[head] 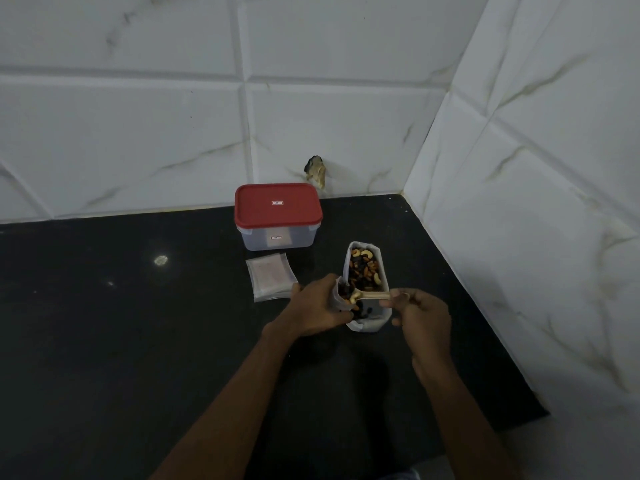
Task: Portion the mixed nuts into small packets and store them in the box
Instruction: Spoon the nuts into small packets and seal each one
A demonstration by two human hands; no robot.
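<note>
Right now your left hand (317, 308) grips a small clear plastic packet (336, 295) at frame centre; your right hand (422, 318) pinches a pale wooden spoon (375, 296), its nut-laden bowl at the packet's mouth.

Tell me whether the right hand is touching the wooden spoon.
Touching. The head view shows the right hand pinching the handle end of the wooden spoon.

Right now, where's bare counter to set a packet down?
Widest bare counter lies left of the box and packet stack, out to the frame edge. A narrower strip runs between the nut tray and the right wall. Crowded: stack, tray, left hand holding a packet and right hand with the spoon bunch in front of the box.
</note>
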